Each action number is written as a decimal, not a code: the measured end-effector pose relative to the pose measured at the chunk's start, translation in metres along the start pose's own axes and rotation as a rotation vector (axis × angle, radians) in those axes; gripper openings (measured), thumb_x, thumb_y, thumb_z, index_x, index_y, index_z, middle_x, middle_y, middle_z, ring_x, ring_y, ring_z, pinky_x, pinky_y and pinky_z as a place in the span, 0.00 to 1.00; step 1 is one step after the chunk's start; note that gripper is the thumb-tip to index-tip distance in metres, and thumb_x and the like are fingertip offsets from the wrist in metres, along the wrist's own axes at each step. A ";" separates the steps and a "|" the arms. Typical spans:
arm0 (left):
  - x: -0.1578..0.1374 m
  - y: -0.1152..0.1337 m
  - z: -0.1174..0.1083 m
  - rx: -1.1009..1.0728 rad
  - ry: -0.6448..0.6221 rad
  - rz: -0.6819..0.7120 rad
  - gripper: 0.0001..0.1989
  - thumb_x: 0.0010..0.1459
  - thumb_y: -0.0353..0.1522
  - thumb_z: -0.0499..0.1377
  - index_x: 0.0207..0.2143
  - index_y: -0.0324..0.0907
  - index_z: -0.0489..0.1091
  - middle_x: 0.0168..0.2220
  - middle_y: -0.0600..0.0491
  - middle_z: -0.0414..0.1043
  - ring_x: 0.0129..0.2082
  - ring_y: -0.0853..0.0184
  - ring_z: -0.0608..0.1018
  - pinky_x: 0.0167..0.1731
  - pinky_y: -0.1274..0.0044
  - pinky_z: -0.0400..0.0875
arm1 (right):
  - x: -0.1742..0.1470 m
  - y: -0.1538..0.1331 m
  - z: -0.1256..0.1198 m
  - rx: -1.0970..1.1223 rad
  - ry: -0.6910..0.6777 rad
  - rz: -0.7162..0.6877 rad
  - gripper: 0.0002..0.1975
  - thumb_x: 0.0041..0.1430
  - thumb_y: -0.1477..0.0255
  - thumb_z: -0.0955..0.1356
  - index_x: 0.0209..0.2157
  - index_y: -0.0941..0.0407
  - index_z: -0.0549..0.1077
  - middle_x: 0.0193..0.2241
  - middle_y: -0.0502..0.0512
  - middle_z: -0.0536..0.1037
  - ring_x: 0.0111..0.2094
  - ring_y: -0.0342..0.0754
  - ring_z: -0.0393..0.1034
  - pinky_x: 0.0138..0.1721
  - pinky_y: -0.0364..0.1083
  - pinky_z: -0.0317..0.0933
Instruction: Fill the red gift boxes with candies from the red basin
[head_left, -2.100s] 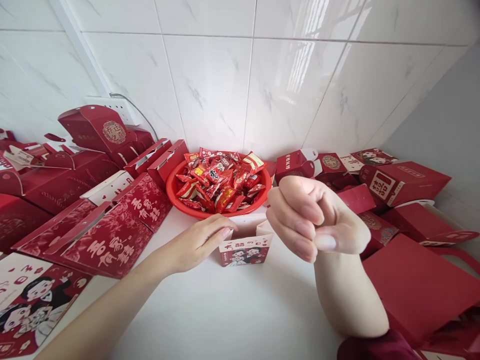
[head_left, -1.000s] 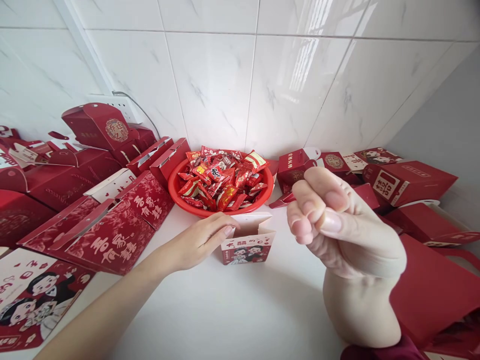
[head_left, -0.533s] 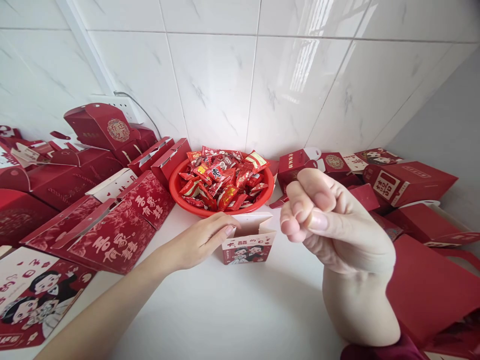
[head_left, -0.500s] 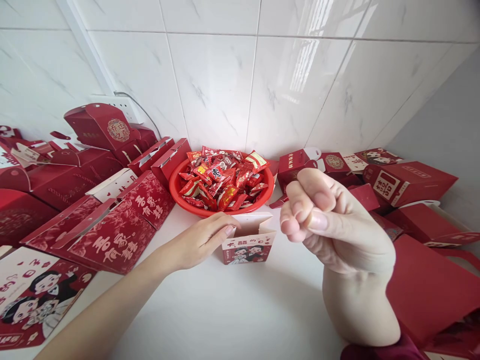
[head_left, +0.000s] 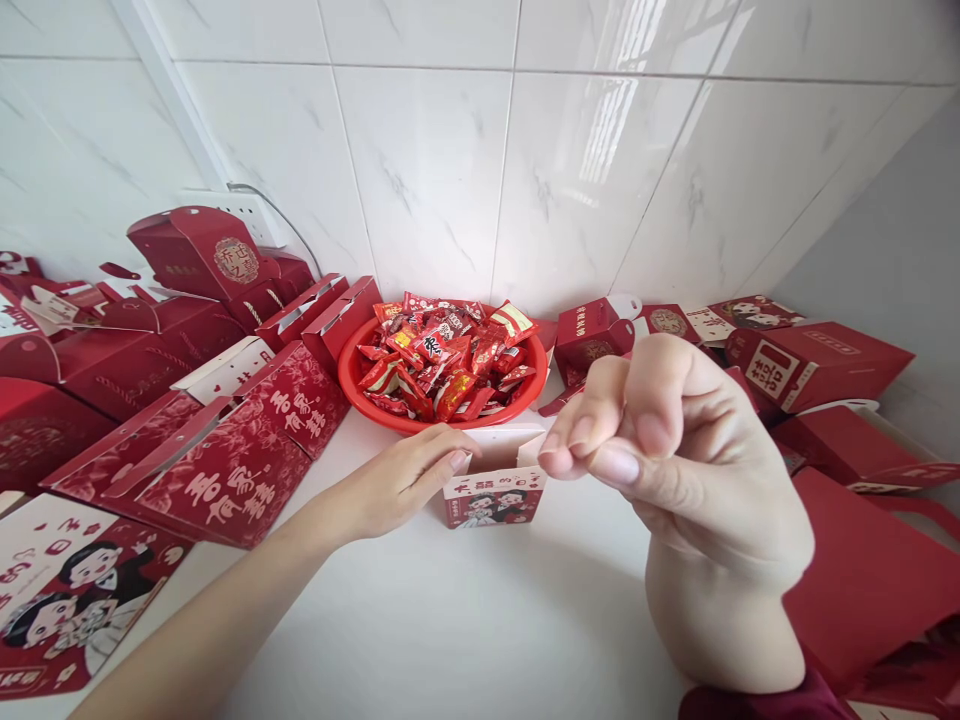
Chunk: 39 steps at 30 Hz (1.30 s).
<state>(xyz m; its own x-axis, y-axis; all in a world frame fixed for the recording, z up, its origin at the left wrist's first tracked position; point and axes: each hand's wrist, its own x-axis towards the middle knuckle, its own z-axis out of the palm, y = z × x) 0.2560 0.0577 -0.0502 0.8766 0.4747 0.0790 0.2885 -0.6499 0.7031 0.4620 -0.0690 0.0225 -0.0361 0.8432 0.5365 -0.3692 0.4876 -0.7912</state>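
A small red-and-white paper gift box [head_left: 495, 508] with a cartoon couple on its front stands upright with its top open. My left hand [head_left: 401, 485] grips the box's upper left edge, fingers at the rim and thumb on the near side. Raised close to the camera, my right hand [head_left: 675, 460] has its fingers curled and the thumb pressed against them; nothing shows between them. In this view its fingertips overlap the box's right edge. Behind the box sits a red plastic basin [head_left: 352, 395] heaped with red-wrapped candies [head_left: 450, 350].
Flat-lying and standing red gift boxes [head_left: 247, 450] crowd the left side. More red boxes [head_left: 817, 365] line the right, partly behind my right arm. A tiled wall [head_left: 420, 180] rises behind the white table [head_left: 450, 630], with a power strip [head_left: 255, 215] against it.
My right hand has shifted slightly, its fingertips moving left towards the box and its fingers uncurling a little. My left hand and the box have stayed in place.
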 end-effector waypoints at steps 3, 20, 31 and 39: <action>0.000 -0.001 0.001 -0.004 0.002 -0.001 0.16 0.71 0.39 0.44 0.46 0.44 0.67 0.46 0.50 0.71 0.47 0.64 0.73 0.52 0.72 0.66 | -0.001 0.000 0.000 0.003 -0.012 -0.001 0.11 0.57 0.81 0.71 0.28 0.51 0.70 0.31 0.49 0.79 0.34 0.46 0.78 0.38 0.51 0.76; 0.000 0.000 0.000 -0.013 -0.009 -0.002 0.16 0.71 0.40 0.43 0.46 0.43 0.67 0.46 0.50 0.71 0.47 0.63 0.73 0.49 0.73 0.68 | 0.002 0.005 0.001 0.004 -0.078 -0.052 0.12 0.59 0.83 0.70 0.29 0.53 0.66 0.32 0.49 0.78 0.35 0.45 0.78 0.36 0.47 0.76; 0.001 0.008 0.000 -0.003 0.004 -0.030 0.17 0.71 0.39 0.44 0.49 0.45 0.69 0.48 0.53 0.71 0.49 0.65 0.72 0.51 0.75 0.65 | 0.015 0.010 -0.030 -0.654 0.030 -0.176 0.14 0.64 0.67 0.68 0.24 0.55 0.71 0.23 0.49 0.76 0.25 0.44 0.71 0.30 0.45 0.66; -0.002 0.010 -0.004 0.023 -0.007 -0.063 0.18 0.71 0.40 0.43 0.49 0.46 0.69 0.47 0.53 0.71 0.47 0.66 0.73 0.47 0.77 0.65 | 0.097 0.085 -0.083 -1.300 -0.679 0.611 0.17 0.61 0.70 0.66 0.19 0.57 0.75 0.19 0.51 0.75 0.21 0.43 0.64 0.25 0.44 0.55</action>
<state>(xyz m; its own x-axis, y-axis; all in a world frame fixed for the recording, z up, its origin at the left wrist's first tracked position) 0.2560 0.0521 -0.0405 0.8593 0.5106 0.0302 0.3518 -0.6328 0.6898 0.5039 0.0731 -0.0168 -0.3965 0.8962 -0.1988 0.8541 0.2808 -0.4377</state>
